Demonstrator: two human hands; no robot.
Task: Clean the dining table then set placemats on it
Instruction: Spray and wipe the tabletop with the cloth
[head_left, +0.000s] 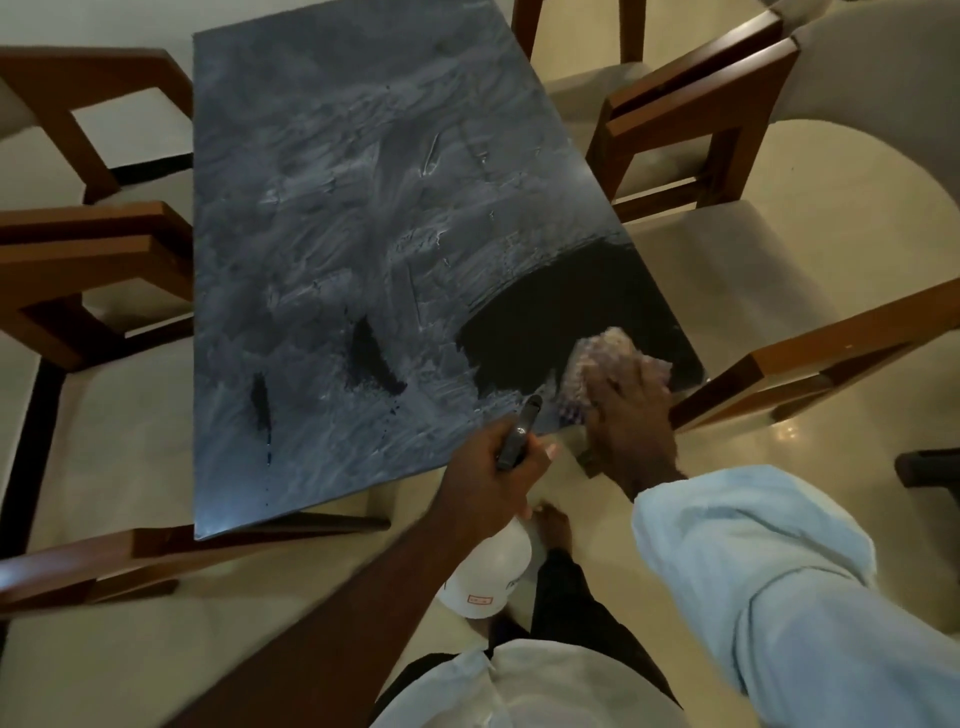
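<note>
Most of the dining table (337, 208) wears a grey, streaky film of cleaner, with only one dark wiped patch at the near right corner, so I judge the cleaning barely begun; I see no placemats anywhere. My right hand (628, 421) lies palm down on the cloth (602, 353) at that corner, fingers spread across it and pressing, not clutching. The cloth looks soft, nubbly and light, probably damp, so it should bunch and slide easily on the slick top; I would hold it under a flat palm with weight over its middle, keeping its loose edges from folding under. My left hand (488, 473) is wrapped round the neck of the spray bottle (488, 577), which hangs below the table's near edge with its dark nozzle (527, 415) pointing up toward the tabletop. The bottle looks like rigid white plastic; how full it is I cannot tell, and wet fingers could slip on it.
</note>
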